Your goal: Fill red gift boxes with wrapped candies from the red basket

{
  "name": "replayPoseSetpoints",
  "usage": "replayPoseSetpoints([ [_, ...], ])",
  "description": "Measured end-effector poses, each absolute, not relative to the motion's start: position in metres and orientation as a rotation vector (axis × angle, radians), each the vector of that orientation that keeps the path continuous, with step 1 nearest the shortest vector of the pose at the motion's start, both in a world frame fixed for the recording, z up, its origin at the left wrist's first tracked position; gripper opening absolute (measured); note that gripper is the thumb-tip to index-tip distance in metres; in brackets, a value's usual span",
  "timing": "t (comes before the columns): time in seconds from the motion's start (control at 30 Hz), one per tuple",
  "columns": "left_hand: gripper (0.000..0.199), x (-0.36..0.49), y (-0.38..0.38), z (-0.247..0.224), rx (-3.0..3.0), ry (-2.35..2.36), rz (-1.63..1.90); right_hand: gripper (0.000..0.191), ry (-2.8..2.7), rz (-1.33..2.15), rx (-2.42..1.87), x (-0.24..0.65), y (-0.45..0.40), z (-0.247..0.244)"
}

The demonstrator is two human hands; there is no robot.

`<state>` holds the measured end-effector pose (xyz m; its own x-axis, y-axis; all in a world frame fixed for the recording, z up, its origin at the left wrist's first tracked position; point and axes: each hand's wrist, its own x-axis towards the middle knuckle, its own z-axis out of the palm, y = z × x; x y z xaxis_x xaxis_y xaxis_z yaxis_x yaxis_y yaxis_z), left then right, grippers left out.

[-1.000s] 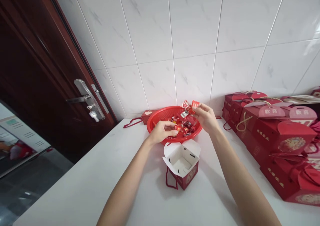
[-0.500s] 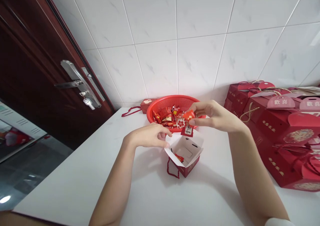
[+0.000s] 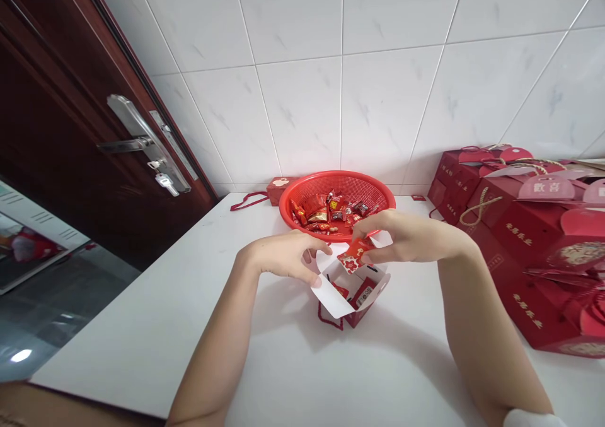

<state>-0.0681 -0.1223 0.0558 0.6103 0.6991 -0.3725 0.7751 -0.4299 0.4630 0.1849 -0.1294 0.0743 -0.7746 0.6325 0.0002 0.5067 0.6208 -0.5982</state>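
Note:
My right hand (image 3: 401,238) pinches a red-and-white wrapped candy (image 3: 354,255) between thumb and fingers, just over the opening of a small red gift box (image 3: 362,315). The box stands open with its white inner flaps (image 3: 333,299) spread. Inside it lie a dark red packet (image 3: 365,291) with a printed label and a smaller red wrapped piece (image 3: 340,290). At the box's left side is my left hand (image 3: 283,257), thumb and fingers apart, the thumb touching the left flap. A dark red cord handle (image 3: 329,320) hangs from the box's left side.
Behind the box, a red plastic basket (image 3: 378,193) holds several wrapped candies. To its left sits a small red box (image 3: 278,192) with a ribbon. Stacked red gift boxes (image 3: 513,238) fill the right side. A tiled wall (image 3: 302,118) and a door (image 3: 61,99) bound the table.
The dark red labelled packet that was in my right hand now lies in the box. My right hand has lowered toward the opening, still pinching the red-and-white candy. The view has shifted slightly.

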Motion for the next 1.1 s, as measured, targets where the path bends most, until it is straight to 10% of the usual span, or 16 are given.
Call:
replayPoseSetpoints([
  [1.1,0.090,-0.071,-0.137,0.062,2.249,1.163,-0.131,0.045,-2.456,0.445,-1.470,0.221,-0.143,0.076],
])
